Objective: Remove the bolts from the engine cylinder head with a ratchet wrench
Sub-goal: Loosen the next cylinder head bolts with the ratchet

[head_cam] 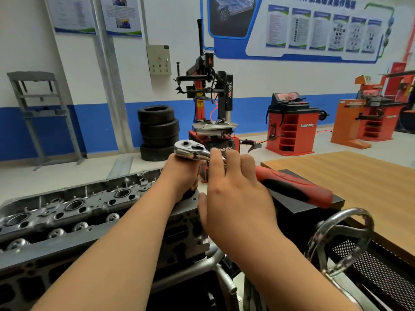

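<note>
Ratchet head is propped by the left hand, fingers curled beneath; right hand fingers are draped loosely over its shaft.

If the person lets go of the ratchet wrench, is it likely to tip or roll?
Probably tip: the ratchet wrench stands high above the cylinder head, its long red handle out sideways. The chrome head looks slippery; the rubbery handle likely grips. Rolling seems unlikely.

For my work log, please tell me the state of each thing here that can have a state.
Chrome ratchet wrench with red-black handle: lifted, held by both hands.
Left hand: closed below the wrench head.
Right hand: resting on the shaft, fingers loose.
Grey metal cylinder head: lying uncovered.
Stacked black tyres: unmounted.
</note>
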